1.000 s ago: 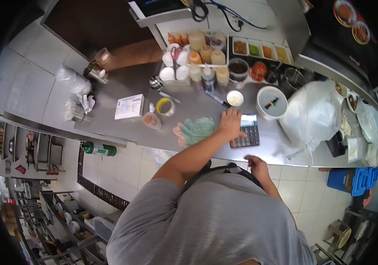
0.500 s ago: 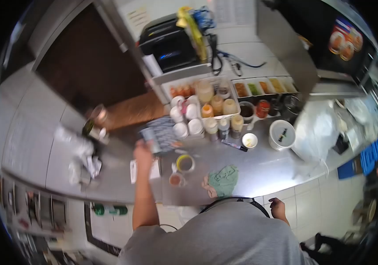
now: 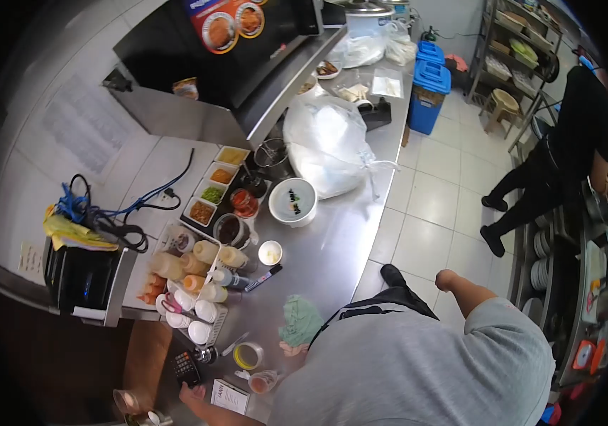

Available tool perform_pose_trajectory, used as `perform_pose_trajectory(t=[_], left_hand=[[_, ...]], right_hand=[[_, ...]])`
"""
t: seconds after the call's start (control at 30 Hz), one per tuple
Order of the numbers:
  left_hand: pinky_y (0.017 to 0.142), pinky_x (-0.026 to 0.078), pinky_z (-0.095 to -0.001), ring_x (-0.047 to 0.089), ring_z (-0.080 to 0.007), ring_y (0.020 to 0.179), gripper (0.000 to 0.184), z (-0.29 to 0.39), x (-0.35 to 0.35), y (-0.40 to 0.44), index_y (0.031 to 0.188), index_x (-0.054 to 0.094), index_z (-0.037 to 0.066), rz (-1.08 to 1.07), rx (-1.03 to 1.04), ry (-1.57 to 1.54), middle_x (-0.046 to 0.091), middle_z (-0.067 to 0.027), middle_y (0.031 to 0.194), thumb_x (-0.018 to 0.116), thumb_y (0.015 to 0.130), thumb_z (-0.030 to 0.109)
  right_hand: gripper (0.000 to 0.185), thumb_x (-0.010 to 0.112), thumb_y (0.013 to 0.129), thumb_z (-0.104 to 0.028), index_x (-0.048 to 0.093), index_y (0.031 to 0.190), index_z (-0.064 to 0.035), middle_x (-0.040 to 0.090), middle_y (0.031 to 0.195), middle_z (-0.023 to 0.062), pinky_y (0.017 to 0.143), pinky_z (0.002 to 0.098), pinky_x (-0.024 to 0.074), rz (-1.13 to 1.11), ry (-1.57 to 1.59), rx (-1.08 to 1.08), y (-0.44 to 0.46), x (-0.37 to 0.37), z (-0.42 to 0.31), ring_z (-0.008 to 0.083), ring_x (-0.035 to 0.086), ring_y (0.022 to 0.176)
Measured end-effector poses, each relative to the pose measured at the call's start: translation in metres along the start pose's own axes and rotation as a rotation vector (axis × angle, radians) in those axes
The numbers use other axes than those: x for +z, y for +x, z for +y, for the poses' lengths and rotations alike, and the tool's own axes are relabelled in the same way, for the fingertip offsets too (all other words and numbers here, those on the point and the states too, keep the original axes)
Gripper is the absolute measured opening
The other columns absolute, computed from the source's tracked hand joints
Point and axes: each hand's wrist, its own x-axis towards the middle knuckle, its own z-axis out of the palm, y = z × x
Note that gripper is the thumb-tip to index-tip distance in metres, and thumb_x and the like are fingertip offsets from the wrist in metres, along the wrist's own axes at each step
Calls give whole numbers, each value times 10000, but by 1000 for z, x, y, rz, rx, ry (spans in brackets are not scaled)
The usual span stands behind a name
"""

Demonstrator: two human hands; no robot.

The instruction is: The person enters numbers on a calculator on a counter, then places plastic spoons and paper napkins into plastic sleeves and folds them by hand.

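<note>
My left hand (image 3: 192,392) is at the lower end of a black calculator (image 3: 185,367), its fingers closed on the edge; part of the grip is hidden. Just right of it lies a white printed notepad (image 3: 229,397). A yellow-rimmed cup (image 3: 248,356), a clear cup with reddish contents (image 3: 263,382) and a pen (image 3: 234,344) are close by on the steel counter. Off the counter, above the tiled floor, my right hand (image 3: 446,280) hangs at my side with curled fingers and nothing visible in it.
Sauce bottles (image 3: 194,264), white-lidded containers (image 3: 199,330) and a lidded white tub (image 3: 293,202) line the counter. A green cloth (image 3: 299,321) lies near its edge. Beyond sits a white plastic bag (image 3: 326,142). Another person (image 3: 559,153) stands at the right-hand shelves.
My view has swung right, bringing the floor, blue bins and another person into sight. My left hand stays over the counter's left part; the calculator, blurred before, is now clear.
</note>
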Motion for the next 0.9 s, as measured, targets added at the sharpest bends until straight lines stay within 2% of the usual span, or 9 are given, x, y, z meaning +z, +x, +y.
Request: perform_pose_trajectory(t=[0.07, 0.1, 0.23, 0.33, 0.5, 0.6, 0.7, 0.8, 0.9], left_hand=[[615, 524, -352, 620, -267, 805, 354, 23, -9, -44, 1216, 514, -16, 206, 186, 227, 601, -204, 1024, 544, 946, 212], [631, 508, -332, 616, -235, 828, 372, 35, -10, -91, 1232, 504, -17, 305, 434, 118, 620, -186, 1023, 549, 942, 212], [666, 467, -273, 608, -179, 829, 347, 64, 31, -231, 1225, 512, -31, 336, 1223, -498, 666, -122, 1011, 532, 949, 179], [635, 433, -237, 571, -151, 775, 324, 71, 115, -360, 1213, 521, -26, 37, 1273, -563, 671, -118, 992, 543, 926, 123], [664, 445, -217, 568, -109, 754, 273, 24, 259, -547, 1209, 509, -16, -855, 1223, -461, 644, -92, 977, 519, 940, 33], [699, 479, -236, 588, -125, 766, 259, -7, 328, -646, 1172, 530, -18, -1121, 1176, -371, 650, -104, 945, 560, 916, 11], [705, 475, -226, 594, -113, 780, 247, -29, 392, -741, 1160, 555, -4, -1385, 1036, -248, 659, -90, 944, 572, 918, 40], [702, 468, -233, 597, -112, 790, 270, -38, 449, -830, 1172, 577, 26, -1550, 1192, -37, 668, -70, 940, 594, 906, 66], [704, 468, -246, 598, -112, 793, 297, -42, 481, -900, 1180, 594, 46, -1652, 1290, 218, 677, -66, 945, 620, 888, 91]], right_hand=[[251, 699, 592, -32, 744, 838, -60, 692, 949, 185, 785, 412, 529, -7, 5, -47, 16, 4, 1, 309, 671, 880], [325, 646, 647, -126, 733, 960, -148, 698, 947, 125, 744, 426, 526, 47, -43, -140, 35, 21, 10, 333, 655, 870], [297, 637, 676, -152, 726, 957, -128, 697, 889, 139, 729, 432, 525, 181, 186, -72, 39, 7, 11, 329, 660, 840], [269, 632, 703, -163, 718, 948, -92, 698, 795, 131, 676, 405, 540, 223, 170, -162, 33, -14, 33, 293, 676, 734], [299, 635, 736, -101, 703, 1026, -72, 710, 773, 125, 588, 317, 556, 335, 746, -71, 22, -29, 111, 180, 689, 641], [290, 605, 737, -128, 713, 1007, -117, 704, 744, 116, 625, 343, 546, 338, 1111, 26, 3, 8, 181, 193, 678, 628], [258, 613, 741, -151, 725, 965, -90, 712, 799, 106, 666, 364, 543, 338, 945, 135, -1, 81, 268, 252, 683, 697], [220, 616, 776, -220, 736, 886, -72, 710, 841, 118, 718, 423, 526, 170, 109, -40, 90, 303, 366, 308, 677, 768], [204, 598, 792, -212, 729, 866, -73, 703, 813, 125, 699, 419, 526, -16, 591, 233, 71, 281, 402, 286, 674, 738]])
